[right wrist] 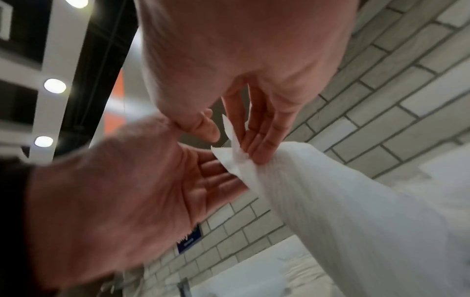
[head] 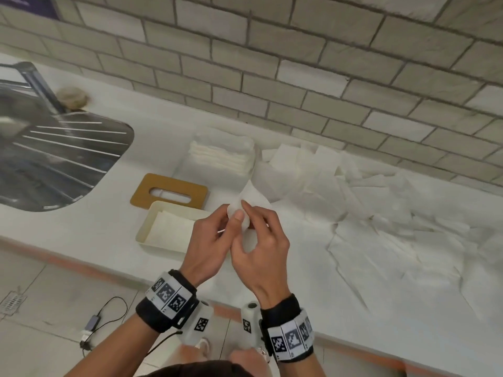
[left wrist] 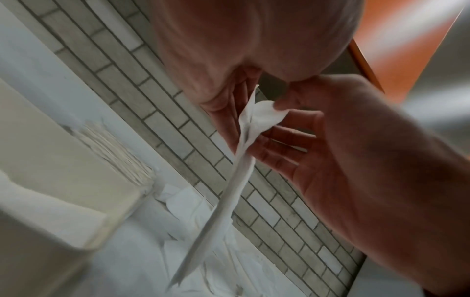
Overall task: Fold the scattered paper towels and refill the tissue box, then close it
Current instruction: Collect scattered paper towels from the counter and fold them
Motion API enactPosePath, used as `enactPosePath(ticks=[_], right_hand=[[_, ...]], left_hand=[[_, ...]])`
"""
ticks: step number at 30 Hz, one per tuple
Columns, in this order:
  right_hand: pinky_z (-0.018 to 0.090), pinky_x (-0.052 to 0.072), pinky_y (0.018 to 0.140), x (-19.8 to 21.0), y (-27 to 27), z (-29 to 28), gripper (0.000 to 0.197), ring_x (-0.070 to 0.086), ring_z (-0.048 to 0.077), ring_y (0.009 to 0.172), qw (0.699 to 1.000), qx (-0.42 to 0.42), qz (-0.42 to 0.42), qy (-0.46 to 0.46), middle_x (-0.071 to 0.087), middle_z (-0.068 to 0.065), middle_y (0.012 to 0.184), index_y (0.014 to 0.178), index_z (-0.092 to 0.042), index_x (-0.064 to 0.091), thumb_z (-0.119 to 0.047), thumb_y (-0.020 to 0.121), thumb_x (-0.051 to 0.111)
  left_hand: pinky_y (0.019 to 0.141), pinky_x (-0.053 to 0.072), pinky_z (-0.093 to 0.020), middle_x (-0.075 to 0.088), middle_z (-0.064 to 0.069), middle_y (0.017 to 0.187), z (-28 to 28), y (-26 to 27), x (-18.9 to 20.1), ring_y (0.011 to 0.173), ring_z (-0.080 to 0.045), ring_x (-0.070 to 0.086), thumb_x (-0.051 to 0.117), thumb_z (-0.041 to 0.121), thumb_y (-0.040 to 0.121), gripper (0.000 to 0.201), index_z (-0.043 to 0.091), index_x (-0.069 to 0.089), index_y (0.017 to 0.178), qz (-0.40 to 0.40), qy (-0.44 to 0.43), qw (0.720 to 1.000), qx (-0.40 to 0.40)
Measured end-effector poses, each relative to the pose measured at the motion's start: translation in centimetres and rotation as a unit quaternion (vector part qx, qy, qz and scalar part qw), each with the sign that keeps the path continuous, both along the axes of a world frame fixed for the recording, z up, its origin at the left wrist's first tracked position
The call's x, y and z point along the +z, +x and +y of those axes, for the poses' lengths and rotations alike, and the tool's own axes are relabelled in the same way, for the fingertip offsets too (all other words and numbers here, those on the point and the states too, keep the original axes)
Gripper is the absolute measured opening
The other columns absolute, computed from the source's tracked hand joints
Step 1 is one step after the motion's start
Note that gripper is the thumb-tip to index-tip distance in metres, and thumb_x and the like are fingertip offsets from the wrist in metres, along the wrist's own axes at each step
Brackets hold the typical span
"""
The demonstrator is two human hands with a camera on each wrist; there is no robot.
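Observation:
Both hands hold one white paper towel (head: 254, 198) up above the counter, just right of the open cream tissue box (head: 146, 227). My left hand (head: 230, 214) pinches its top corner with the thumb on top, and my right hand (head: 249, 213) pinches the same bunched edge. The towel (left wrist: 244, 140) hangs down from the fingers in a narrow drape, seen broad in the right wrist view (right wrist: 330, 201). Folded towels lie inside the box. Its tan slotted lid (head: 141, 193) lies flat behind it. Scattered towels (head: 381, 213) cover the counter at right.
A stack of folded towels (head: 221, 153) sits by the tiled wall behind the lid. A steel sink (head: 54, 159) with a faucet (head: 40, 83) is at the left. The counter's front edge runs below my wrists; a cable and charger (head: 92, 322) lie on the floor.

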State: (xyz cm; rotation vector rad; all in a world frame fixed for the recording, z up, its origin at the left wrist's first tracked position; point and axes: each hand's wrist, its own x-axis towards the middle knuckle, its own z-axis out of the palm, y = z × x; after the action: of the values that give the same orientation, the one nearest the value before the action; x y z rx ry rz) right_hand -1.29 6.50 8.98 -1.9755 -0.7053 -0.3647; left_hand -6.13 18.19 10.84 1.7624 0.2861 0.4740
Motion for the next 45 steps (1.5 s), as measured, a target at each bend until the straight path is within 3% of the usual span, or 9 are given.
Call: enactPosePath(ticks=[6, 10, 15, 21, 27, 31, 35, 40, 45], right_hand=[[0.041, 0.062, 0.094, 0.9, -2.7, 2.3, 0.049, 0.074, 0.015, 0.108, 0.986, 0.012, 0.121, 0.115, 0.075, -0.008, 0.119, 0.128, -0.016, 0.066, 0.011, 0.087, 0.061], [0.03, 0.049, 0.111, 0.9, -2.5, 3.5, 0.069, 0.057, 0.017, 0.136, 0.977, 0.009, 0.176, 0.123, 0.057, -0.009, 0.146, 0.15, -0.024, 0.046, -0.019, 0.092, 0.083], [0.051, 0.063, 0.094, -0.7, -1.1, 3.8, 0.07, 0.078, 0.02, 0.103, 0.9, 0.13, 0.409, 0.078, 0.082, 0.001, 0.11, 0.143, -0.04, 0.047, -0.023, 0.09, 0.088], [0.016, 0.049, 0.07, -4.3, 0.6, 4.2, 0.048, 0.069, 0.002, 0.073, 0.932, -0.025, 0.358, 0.045, 0.077, -0.003, 0.081, 0.126, -0.033, 0.057, -0.023, 0.09, 0.087], [0.039, 0.037, 0.078, -8.7, 2.5, 7.8, 0.047, 0.061, 0.023, 0.088, 0.942, -0.102, 0.106, -0.303, 0.072, -0.006, 0.083, 0.123, -0.025, 0.052, -0.035, 0.088, 0.082], [0.041, 0.043, 0.076, -9.4, 2.8, 8.2, 0.06, 0.062, 0.026, 0.09, 0.934, -0.083, 0.074, -0.34, 0.07, -0.001, 0.097, 0.123, -0.019, 0.052, -0.026, 0.079, 0.091], [0.039, 0.045, 0.081, -7.4, 2.6, 3.3, 0.039, 0.056, 0.018, 0.096, 0.972, -0.105, 0.112, -0.178, 0.061, -0.007, 0.105, 0.116, -0.026, 0.05, -0.037, 0.091, 0.077], [0.037, 0.052, 0.076, -8.4, 3.6, -9.5, 0.015, 0.053, 0.008, 0.086, 0.966, -0.164, 0.145, -0.14, 0.053, -0.016, 0.085, 0.102, -0.033, 0.056, -0.04, 0.098, 0.069], [0.046, 0.053, 0.08, -12.0, 7.1, -25.1, 0.026, 0.06, 0.032, 0.101, 0.917, -0.319, 0.15, -0.185, 0.062, 0.002, 0.11, 0.113, -0.022, 0.06, -0.034, 0.095, 0.074]], left_hand=[[0.064, 0.058, -0.047, 0.076, 0.001, 0.077, 5.7, -2.2, -0.6, 0.068, -0.022, 0.072, 0.065, 0.05, 0.097, 0.03, 0.026, 0.073, 0.114, 0.045, 0.082, 0.995, 0.043], [0.074, 0.063, -0.045, 0.08, 0.008, 0.091, 7.4, -2.7, 0.1, 0.083, -0.012, 0.077, 0.076, 0.032, 0.098, 0.02, 0.02, 0.075, 0.114, 0.034, 0.032, 0.998, 0.035], [0.074, 0.062, -0.033, 0.079, 0.006, 0.096, 9.8, -2.7, 0.4, 0.088, -0.013, 0.077, 0.083, 0.026, 0.093, 0.017, 0.021, 0.074, 0.106, -0.009, -0.052, 0.988, 0.142], [0.084, 0.054, -0.03, 0.071, 0.012, 0.102, 14.0, -3.5, -4.4, 0.093, -0.012, 0.067, 0.083, 0.028, 0.091, 0.03, 0.023, 0.064, 0.114, 0.094, 0.1, 0.964, 0.227], [0.08, 0.042, -0.045, 0.071, -0.004, 0.088, 15.2, -2.7, -9.8, 0.101, -0.036, 0.062, 0.084, 0.022, 0.083, 0.046, 0.018, 0.054, 0.118, 0.265, 0.348, 0.887, 0.149], [0.078, 0.045, -0.05, 0.069, -0.016, 0.1, 14.5, -1.6, -9.9, 0.105, -0.043, 0.06, 0.095, 0.014, 0.069, 0.052, 0.01, 0.062, 0.109, 0.301, 0.427, 0.844, 0.12], [0.072, 0.049, -0.052, 0.061, -0.018, 0.103, 10.8, -0.1, -8.2, 0.096, -0.045, 0.057, 0.092, 0.011, 0.074, 0.041, 0.008, 0.067, 0.106, 0.174, 0.425, 0.876, 0.147], [0.062, 0.049, -0.037, 0.051, 0.01, 0.083, -0.1, 3.0, -6.4, 0.082, -0.015, 0.05, 0.077, 0.019, 0.09, 0.016, 0.024, 0.063, 0.096, 0.078, 0.332, 0.94, 0.009], [0.074, 0.056, -0.039, 0.055, 0.016, 0.086, -10.8, 8.3, -9.7, 0.081, -0.007, 0.053, 0.07, 0.025, 0.096, 0.007, 0.028, 0.064, 0.097, 0.126, 0.311, 0.924, -0.18]])
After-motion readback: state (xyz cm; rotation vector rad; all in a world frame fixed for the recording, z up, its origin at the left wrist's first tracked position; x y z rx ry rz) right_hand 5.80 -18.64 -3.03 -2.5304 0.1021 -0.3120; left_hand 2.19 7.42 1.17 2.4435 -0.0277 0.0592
